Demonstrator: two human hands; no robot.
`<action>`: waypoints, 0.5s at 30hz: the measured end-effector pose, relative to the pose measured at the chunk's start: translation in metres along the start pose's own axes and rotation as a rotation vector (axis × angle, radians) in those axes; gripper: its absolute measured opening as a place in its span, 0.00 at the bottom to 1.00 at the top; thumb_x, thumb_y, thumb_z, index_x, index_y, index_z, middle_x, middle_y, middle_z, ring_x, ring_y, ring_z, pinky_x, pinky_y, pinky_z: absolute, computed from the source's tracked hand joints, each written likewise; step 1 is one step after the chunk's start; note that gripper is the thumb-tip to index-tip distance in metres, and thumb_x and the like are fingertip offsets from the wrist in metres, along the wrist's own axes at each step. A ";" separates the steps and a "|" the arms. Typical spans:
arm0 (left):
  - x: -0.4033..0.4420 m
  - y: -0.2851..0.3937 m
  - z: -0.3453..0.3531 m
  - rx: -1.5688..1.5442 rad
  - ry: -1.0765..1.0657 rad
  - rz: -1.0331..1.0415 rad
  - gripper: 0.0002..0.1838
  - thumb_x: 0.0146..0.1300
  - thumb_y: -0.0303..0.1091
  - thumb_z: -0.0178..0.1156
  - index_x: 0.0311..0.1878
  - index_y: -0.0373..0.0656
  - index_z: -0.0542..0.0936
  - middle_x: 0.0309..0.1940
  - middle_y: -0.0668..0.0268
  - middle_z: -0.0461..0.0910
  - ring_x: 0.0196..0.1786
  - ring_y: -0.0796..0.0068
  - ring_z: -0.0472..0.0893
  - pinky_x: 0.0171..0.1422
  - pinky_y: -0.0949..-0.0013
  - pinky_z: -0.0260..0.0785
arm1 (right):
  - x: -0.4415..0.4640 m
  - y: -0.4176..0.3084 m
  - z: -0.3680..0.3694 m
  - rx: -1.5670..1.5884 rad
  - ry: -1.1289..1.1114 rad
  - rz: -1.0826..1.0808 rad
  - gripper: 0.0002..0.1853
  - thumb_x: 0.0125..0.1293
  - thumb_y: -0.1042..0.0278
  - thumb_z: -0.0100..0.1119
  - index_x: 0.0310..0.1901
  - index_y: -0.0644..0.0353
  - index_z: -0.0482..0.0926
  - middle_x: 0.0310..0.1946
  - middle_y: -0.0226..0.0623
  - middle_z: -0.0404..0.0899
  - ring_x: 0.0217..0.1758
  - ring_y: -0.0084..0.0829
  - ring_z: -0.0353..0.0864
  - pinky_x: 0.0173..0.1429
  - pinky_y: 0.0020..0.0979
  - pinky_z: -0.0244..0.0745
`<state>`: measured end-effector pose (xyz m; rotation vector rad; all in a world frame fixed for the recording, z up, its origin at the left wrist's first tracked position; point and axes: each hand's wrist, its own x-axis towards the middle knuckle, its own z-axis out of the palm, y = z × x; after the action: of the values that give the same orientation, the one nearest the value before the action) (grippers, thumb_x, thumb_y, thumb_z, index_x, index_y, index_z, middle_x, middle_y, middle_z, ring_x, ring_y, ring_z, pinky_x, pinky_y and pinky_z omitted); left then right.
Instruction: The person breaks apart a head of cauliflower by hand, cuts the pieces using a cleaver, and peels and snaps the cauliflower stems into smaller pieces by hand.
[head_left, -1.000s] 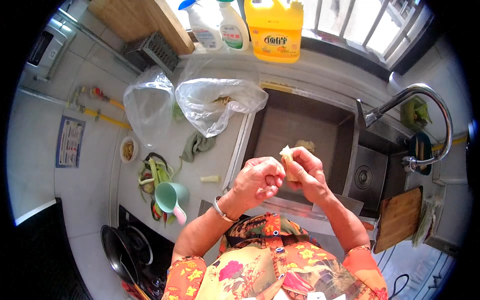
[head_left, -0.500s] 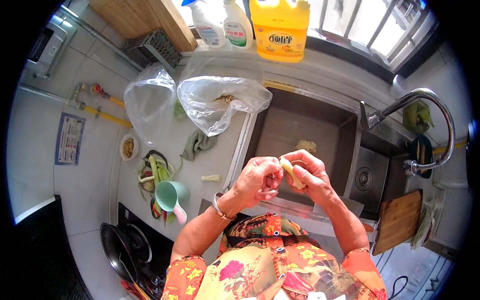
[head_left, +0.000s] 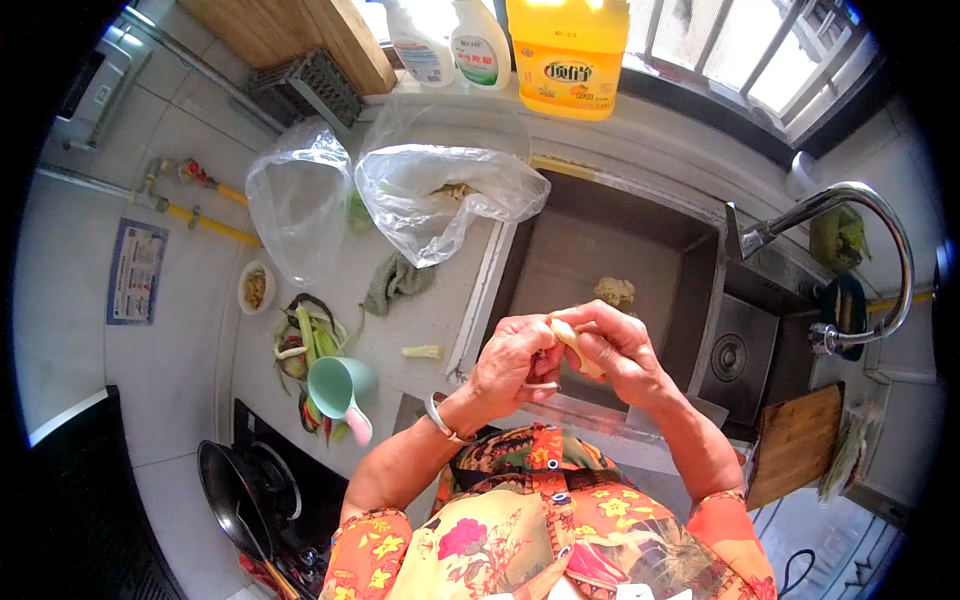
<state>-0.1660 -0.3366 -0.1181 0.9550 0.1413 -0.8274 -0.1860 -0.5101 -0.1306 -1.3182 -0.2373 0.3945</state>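
Over the front of the sink, both my hands are on a pale yellow, elongated vegetable piece (head_left: 578, 352), whose exact kind I cannot make out. My right hand (head_left: 622, 352) grips it between thumb and fingers. At its upper left end, the fingertips of my left hand (head_left: 512, 362) pinch closed on it. Something thin and pale shows by the lower fingers of the left hand, too small to name. Beyond the hands, a lumpy cream-coloured vegetable piece (head_left: 613, 291) lies in the sink basin (head_left: 580, 225).
Left on the counter are a pale stalk piece (head_left: 422, 352), a grey-green cloth (head_left: 396, 284), plastic bags (head_left: 440, 215), a mint-green cup (head_left: 340, 386), mixed vegetables (head_left: 308, 345) and a small bowl (head_left: 256, 288). A faucet (head_left: 800, 215) arches over the right side. A wok (head_left: 232, 490) sits lower left.
The fingers have shifted slightly around the pale yellow piece, and the right hand covers more of it. The view has tilted a little; objects on the counter keep their places.
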 end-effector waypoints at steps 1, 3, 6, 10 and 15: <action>0.001 -0.002 -0.001 0.000 -0.001 0.001 0.11 0.63 0.32 0.45 0.25 0.38 0.70 0.14 0.71 0.62 0.11 0.84 0.60 0.12 0.79 0.54 | 0.001 -0.001 0.002 0.089 0.016 0.019 0.15 0.69 0.63 0.48 0.52 0.61 0.71 0.26 0.26 0.71 0.25 0.13 0.63 0.27 0.18 0.59; 0.004 -0.006 -0.004 -0.024 0.008 0.083 0.10 0.60 0.32 0.45 0.28 0.37 0.72 0.16 0.67 0.66 0.11 0.82 0.60 0.12 0.78 0.54 | 0.001 0.002 0.007 0.189 0.062 0.051 0.15 0.68 0.61 0.49 0.50 0.61 0.71 0.27 0.26 0.72 0.25 0.14 0.64 0.27 0.18 0.59; 0.002 -0.005 -0.003 -0.055 0.019 0.098 0.09 0.59 0.31 0.46 0.27 0.38 0.72 0.15 0.68 0.65 0.11 0.83 0.58 0.12 0.79 0.53 | -0.001 0.007 0.006 0.270 0.125 0.044 0.14 0.67 0.59 0.52 0.44 0.62 0.72 0.28 0.27 0.72 0.26 0.14 0.65 0.28 0.19 0.61; 0.002 -0.004 0.004 0.006 0.091 0.149 0.09 0.59 0.29 0.46 0.24 0.39 0.71 0.14 0.69 0.64 0.11 0.84 0.57 0.13 0.79 0.53 | -0.001 0.017 0.002 -0.306 0.176 -0.085 0.11 0.66 0.62 0.53 0.40 0.63 0.73 0.27 0.27 0.69 0.29 0.14 0.66 0.31 0.22 0.64; 0.004 -0.008 0.007 0.212 0.132 0.275 0.12 0.60 0.28 0.46 0.21 0.39 0.70 0.13 0.71 0.64 0.12 0.84 0.59 0.14 0.78 0.54 | -0.003 0.020 0.013 0.119 0.155 0.034 0.10 0.70 0.60 0.48 0.39 0.59 0.71 0.23 0.24 0.65 0.25 0.14 0.61 0.28 0.18 0.59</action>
<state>-0.1701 -0.3465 -0.1215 1.1992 0.0346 -0.5322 -0.1962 -0.4960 -0.1465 -1.2305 -0.0612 0.3285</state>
